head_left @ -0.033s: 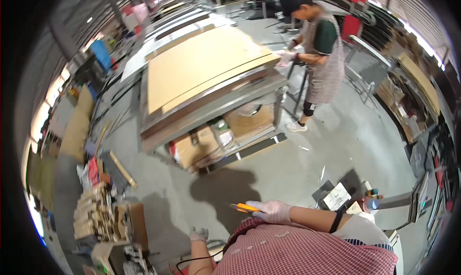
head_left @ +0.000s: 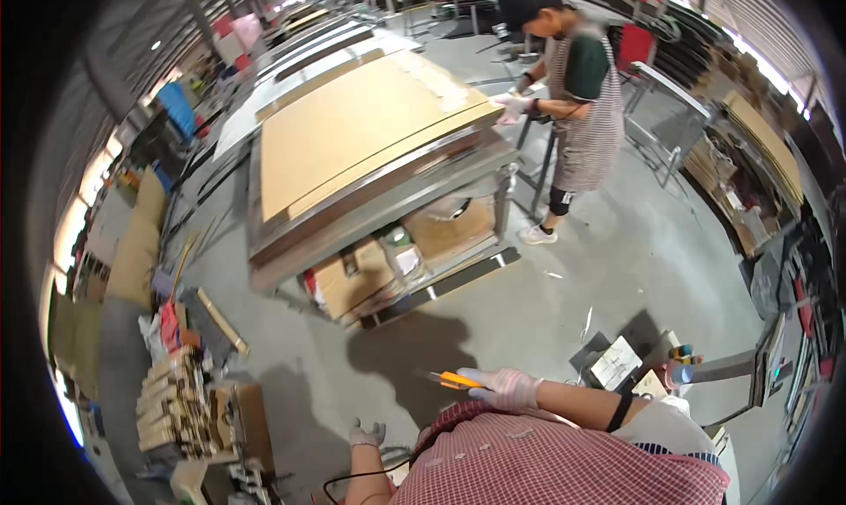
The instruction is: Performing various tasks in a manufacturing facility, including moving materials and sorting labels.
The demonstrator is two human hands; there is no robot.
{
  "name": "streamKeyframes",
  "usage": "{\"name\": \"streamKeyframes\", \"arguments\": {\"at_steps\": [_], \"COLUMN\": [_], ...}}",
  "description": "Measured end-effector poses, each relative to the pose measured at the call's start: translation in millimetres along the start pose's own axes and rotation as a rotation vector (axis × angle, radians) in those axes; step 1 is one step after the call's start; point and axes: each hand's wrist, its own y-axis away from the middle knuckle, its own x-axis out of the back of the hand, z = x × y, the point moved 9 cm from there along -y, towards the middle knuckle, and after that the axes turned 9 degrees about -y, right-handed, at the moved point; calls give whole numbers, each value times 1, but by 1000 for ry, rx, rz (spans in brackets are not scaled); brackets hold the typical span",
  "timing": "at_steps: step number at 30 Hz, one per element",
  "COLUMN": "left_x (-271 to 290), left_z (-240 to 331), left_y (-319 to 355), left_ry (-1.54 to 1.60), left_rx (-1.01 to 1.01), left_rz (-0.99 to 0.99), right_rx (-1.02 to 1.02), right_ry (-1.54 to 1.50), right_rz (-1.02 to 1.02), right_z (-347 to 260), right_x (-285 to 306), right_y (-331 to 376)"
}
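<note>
Biggest thing first: the table (head_left: 388, 216). It's sitting a touch lower and further left in view than in the earlier frame, and pretty much everything else slid left a little with it, so it looks like the head turned a bit. On top of the table there's a big tan sheet (head_left: 370, 126), lying flat.

Right of the table is a co-worker (head_left: 583, 108), head bent, gloved hands at the table's right-hand corner, basically the same pose as before. Left of the table's near corner, on the floor, there's a pile of cardboard strips (head_left: 172, 399), with a tan tube (head_left: 222, 320) lying between it and the table. White box (head_left: 616, 362) on the floor, off the table's near right side; that one's hardly budged.

Now the hands, both gloved and well apart from the table on its near side. Right hand (head_left: 511, 389): fingers closed around an orange cutter (head_left: 459, 381), blade pointing left, and the grip looks unchanged. Left hand (head_left: 367, 433): fingers apart and slightly curled, hanging lower than the right one. The cutter itself is over the floor in front of the table, a hair further right in view than earlier.
</note>
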Motion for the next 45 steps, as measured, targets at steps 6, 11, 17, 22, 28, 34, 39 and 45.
{"name": "streamKeyframes", "arguments": {"at_steps": [6,11,17,22,28,34,39,45], "left_x": [-259,-521,-721,-815,-900,-962,-1049,-1146], "left_z": [-63,-169,-389,-565,-796,-902,-949,-1182], "left_y": [61,31,55,208,242,292,297,245], "left_ry": [-234,-837,-1259,-1656,-2105,-1998,-1654,-1883], "left_rx": [172,157,390,401,-36,247,209,249], "left_rz": [-321,-683,-814,-798,-1210,-1201,-1524,-828], "right_rx": [-130,-164,-306,-235,-74,16,-70,199], "right_ry": [-233,-277,-722,-1138,-1214,-1184,-1152,-1370], "right_rz": [335,648,1074,1470,1867,1797,1688,1947], "right_z": [102,196,247,315,444,500,586,693], "right_x": [136,219,337,355,401,601,705,753], "right_y": [38,80,177,261,362,495,588,736]}}
